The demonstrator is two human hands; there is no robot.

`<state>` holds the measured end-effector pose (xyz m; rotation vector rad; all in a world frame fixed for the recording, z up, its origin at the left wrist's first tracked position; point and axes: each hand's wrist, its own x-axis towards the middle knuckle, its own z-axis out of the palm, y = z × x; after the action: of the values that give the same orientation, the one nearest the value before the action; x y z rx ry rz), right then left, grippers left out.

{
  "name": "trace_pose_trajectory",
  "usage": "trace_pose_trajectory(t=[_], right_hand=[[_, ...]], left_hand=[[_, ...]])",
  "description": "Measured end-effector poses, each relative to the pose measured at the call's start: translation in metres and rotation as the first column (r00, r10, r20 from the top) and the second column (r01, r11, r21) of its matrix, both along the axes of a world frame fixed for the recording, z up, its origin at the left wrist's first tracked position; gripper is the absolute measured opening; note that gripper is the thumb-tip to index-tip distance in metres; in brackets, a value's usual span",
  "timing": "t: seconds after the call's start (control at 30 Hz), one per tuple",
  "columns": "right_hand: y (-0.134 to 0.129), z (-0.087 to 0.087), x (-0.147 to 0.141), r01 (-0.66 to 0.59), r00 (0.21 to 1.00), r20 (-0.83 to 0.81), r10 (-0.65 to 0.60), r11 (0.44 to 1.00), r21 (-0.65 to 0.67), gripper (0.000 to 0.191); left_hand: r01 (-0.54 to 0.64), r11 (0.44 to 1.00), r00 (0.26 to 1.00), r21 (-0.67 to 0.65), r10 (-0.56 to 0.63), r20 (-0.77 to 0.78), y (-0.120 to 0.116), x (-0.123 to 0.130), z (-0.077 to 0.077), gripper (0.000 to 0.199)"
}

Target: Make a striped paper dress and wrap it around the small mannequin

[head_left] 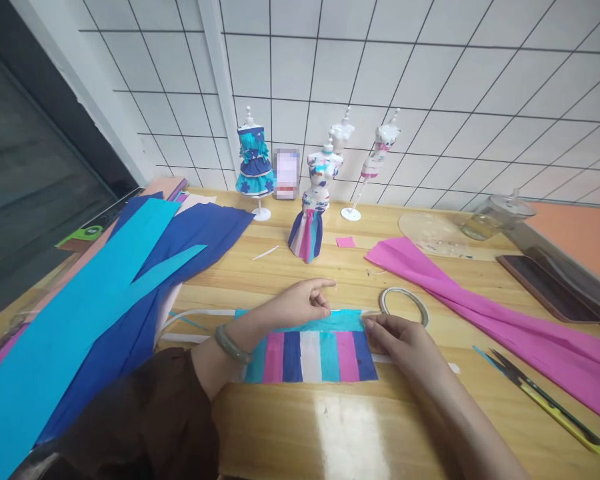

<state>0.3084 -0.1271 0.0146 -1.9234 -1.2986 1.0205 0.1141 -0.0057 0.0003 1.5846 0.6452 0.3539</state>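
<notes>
Several vertical stripes in teal, pink, blue and white run across the striped panel (310, 356), topped by a turquoise band (347, 321); it lies flat on the table (280, 427), beneath the left hand (304, 304) and just beside the right hand (404, 341). The left hand hovers at the upper edge of the band, index finger extended and the others curled; whether it grips anything, I cannot tell. The right hand has its thumb and fingertips pinched together on the panel's upper right corner. A green bangle (233, 343) circles the left wrist.

Near the right hand, just beyond its knuckles, lies a ring of tape (426, 309). To its right are yellow-handled scissors (555, 408) and, farther out, a long pink sheet (460, 300) running diagonally. Left of the left hand, turquoise sheets (100, 293) overlap a dark blue sheet (207, 230). Beyond both hands stands a small dress form (325, 175) in a striped skirt (307, 235). Behind it to the left, another form wears a tiered blue dress (255, 163); behind it to the right stand two more white forms, with smears of colour on the rightmost (380, 147).
</notes>
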Motion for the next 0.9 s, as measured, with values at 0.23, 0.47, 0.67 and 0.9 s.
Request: trace_pose_trajectory(t=[0.23, 0.47, 0.67, 0.9], right_hand=[[0.005, 0.004, -0.008, -0.009, 0.983, -0.185, -0.001, 0.998, -0.056, 0.052], [0.005, -0.006, -0.013, 0.051, 0.98, -0.19, -0.054, 0.998, -0.025, 0.05], [-0.001, -0.009, -0.012, 0.061, 0.997, -0.052, -0.057, 0.994, 0.091, 0.039], [-0.001, -0.008, -0.006, -0.205, 0.948, 0.303, 0.1, 0.919, 0.337, 0.026]], left_hand=[[0.021, 0.997, 1.0, -0.068, -0.02, 0.011, 0.0, -0.002, 0.008, 0.065], [0.006, 0.998, 1.0, -0.066, -0.006, 0.0, 0.001, -0.004, 0.009, 0.065], [0.01, 0.997, 1.0, -0.071, -0.01, -0.01, 0.002, -0.006, 0.009, 0.066], [0.054, 0.995, 0.998, -0.081, -0.055, -0.006, 0.002, -0.008, 0.013, 0.059]])
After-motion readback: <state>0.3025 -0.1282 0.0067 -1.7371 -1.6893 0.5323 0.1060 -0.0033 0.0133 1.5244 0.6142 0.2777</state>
